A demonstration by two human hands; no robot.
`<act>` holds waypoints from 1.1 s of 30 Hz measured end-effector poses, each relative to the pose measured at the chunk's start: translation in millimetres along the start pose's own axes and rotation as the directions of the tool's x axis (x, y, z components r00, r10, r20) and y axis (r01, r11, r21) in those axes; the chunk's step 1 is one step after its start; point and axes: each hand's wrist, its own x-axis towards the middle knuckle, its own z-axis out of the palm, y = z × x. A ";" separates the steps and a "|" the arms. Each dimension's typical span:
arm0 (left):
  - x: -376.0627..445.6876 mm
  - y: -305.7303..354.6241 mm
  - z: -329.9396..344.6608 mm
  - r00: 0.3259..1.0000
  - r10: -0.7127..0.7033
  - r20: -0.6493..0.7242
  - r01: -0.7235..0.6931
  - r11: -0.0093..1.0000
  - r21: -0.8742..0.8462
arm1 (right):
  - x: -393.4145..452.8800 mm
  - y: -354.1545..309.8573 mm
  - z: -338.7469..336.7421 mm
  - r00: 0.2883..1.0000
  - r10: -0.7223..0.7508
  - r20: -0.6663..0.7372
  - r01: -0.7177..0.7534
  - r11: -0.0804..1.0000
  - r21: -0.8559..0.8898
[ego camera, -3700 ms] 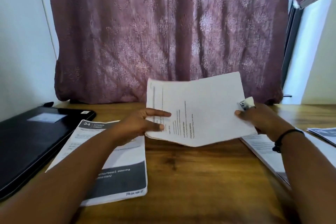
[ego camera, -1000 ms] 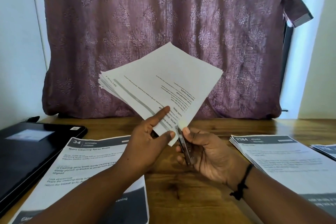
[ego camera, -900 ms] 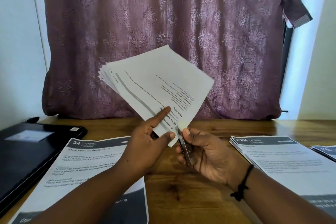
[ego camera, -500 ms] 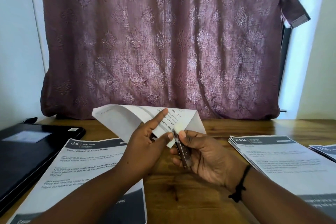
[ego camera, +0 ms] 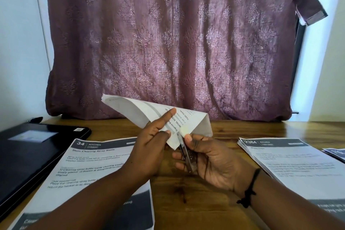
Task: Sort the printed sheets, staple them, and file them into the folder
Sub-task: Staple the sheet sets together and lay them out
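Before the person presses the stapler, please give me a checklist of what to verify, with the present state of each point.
1. Left hand pinches the held white printed sheets near the corner: ok.
2. Right hand grips the small metal stapler: ok.
3. Stapler sits at the sheets' lower corner: ok.
4. Sheet edges aligned: not ok; the sheets droop and bend.
5. Staples loaded: cannot tell.
6. Black folder at the table's left, shut: ok.

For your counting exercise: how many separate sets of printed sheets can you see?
4: a folded set held in both hands, set 34 lying near left, set 2384 lying right, and another cut off at the right edge.
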 end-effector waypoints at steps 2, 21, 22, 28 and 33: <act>0.1 1.1 0.5 1.000 0.007 -0.003 -0.007 1.000 -0.008 | -0.2 0.6 1.5 1.000 0.002 0.002 -0.002 1.000 0.003; 0.2 3.6 1.5 0.996 -0.089 0.006 0.090 0.994 -0.062 | 4.7 6.0 9.6 0.983 -0.076 -0.165 0.069 0.996 -0.051; -0.1 3.1 1.3 0.996 -0.093 0.009 0.093 0.994 -0.056 | 5.9 7.1 9.2 0.981 -0.081 -0.179 0.073 0.996 -0.054; -1.4 0.0 2.0 0.996 -0.090 0.021 0.091 0.995 -0.050 | 9.6 12.0 7.3 0.971 -0.083 -0.224 0.072 0.996 -0.056; 1.0 -3.0 -0.4 0.998 -0.068 0.013 0.069 0.997 -0.041 | 9.2 10.8 6.1 0.982 -0.073 -0.176 0.060 0.995 -0.077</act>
